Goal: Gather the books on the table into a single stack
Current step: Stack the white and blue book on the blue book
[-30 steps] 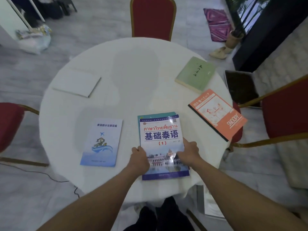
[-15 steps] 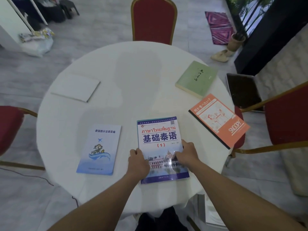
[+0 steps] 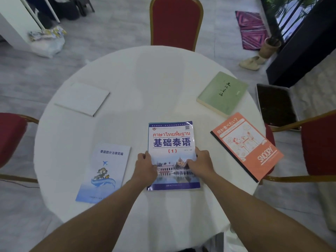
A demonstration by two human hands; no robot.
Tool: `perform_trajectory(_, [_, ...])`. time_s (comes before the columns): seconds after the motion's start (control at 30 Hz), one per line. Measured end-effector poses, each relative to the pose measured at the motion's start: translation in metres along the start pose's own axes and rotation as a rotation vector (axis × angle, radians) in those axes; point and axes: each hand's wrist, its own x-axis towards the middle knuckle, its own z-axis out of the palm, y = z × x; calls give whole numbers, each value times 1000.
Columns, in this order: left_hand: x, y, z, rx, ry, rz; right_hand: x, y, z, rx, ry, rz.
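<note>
On the round white table (image 3: 145, 79) a blue Thai textbook (image 3: 171, 140) lies flat near the front edge, with only a thin teal edge of another book showing under its top. My left hand (image 3: 145, 166) grips its left side and my right hand (image 3: 200, 162) its right side. A light blue booklet (image 3: 107, 170) lies just left of it. At the right edge is an orange Snoopy notebook (image 3: 245, 144), with a green book (image 3: 222, 92) behind it. A white book (image 3: 82, 99) sits at the far left.
Red chairs stand at the far side (image 3: 175, 22), the left (image 3: 11, 139) and the right (image 3: 320, 144) of the table. A dark tray (image 3: 276, 106) lies on the floor to the right, and a plastic bag (image 3: 47, 42) at the far left.
The blue textbook has been slid square over the teal book beneath, whose top edge showed more before. Both hands stay on its sides.
</note>
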Motion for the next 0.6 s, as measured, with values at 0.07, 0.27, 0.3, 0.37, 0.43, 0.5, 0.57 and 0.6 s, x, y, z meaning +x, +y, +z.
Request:
perform_trajectory(0.07, [0,-1,-1,4,-12,11,1,0,1,-24,27,3])
perform_trajectory(0.27, [0,2,-3,12,-12,-20,7,-9,2,-113,8,48])
perform_trajectory(0.3, [0,2,-2,5,-13,-27,8,-10,1,-118,-2,55])
perform_trajectory(0.37, [1,3,-3,-3,-16,-32,10,-12,-1,-122,-12,66])
perform_trajectory(0.43, [1,2,-4,-6,-22,-31,9,-13,-1,-124,-11,70])
perform_trajectory(0.5, [0,0,-4,2,-19,-22,7,-12,1,-125,-6,72])
perform_trajectory(0.57, [-1,1,-5,3,-19,-19,4,-11,1,-126,5,68])
perform_trajectory(0.6, [-1,1,-5,3,-23,-17,2,-10,0,-124,9,69])
